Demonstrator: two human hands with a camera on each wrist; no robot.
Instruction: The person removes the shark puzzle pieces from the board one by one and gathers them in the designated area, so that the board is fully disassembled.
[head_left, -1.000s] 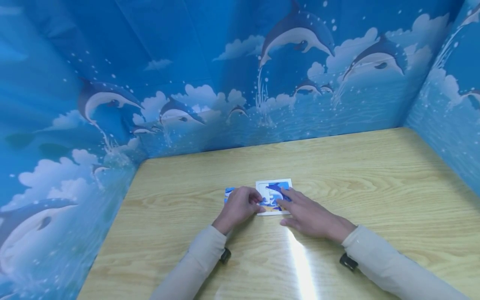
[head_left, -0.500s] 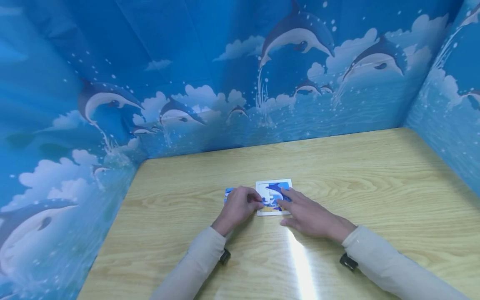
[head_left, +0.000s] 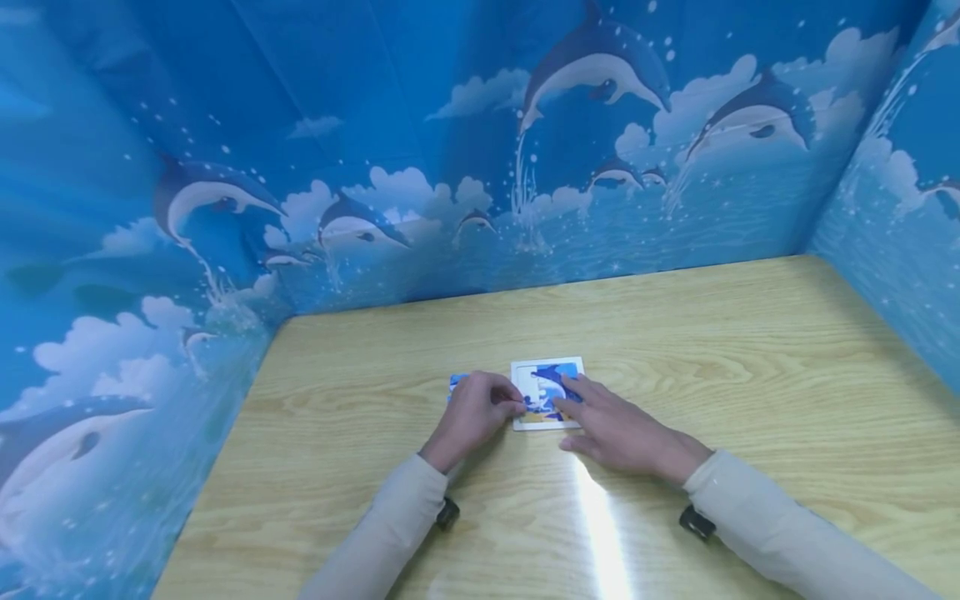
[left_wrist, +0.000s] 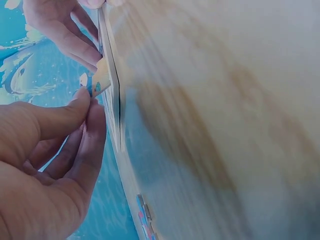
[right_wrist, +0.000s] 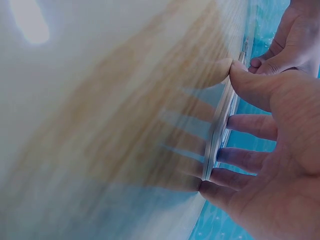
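A square jigsaw board (head_left: 547, 361) with a white border lies on the table, partly filled with a blue dolphin picture. At its lower left corner my left hand (head_left: 472, 417) pinches a puzzle piece (left_wrist: 101, 77) between thumb and forefinger. The left wrist view shows this piece yellowish and tilted against the board's edge. My right hand (head_left: 622, 429) rests on the board's right side with its fingers spread, hiding part of the picture. In the right wrist view, the right fingertips (right_wrist: 225, 156) touch the board's edge and the thumb touches the table.
Loose puzzle pieces (head_left: 456, 384) lie left of the board, partly hidden behind the left hand. The wood-grain table (head_left: 712, 350) meets a blue dolphin-print curtain (head_left: 420, 250) at the back and sides. A glare streak crosses the table in front.
The left thumb tip has shifted slightly upward, closer to the forefinger, at the board's lower left corner. My right hand has stayed in place on the board.
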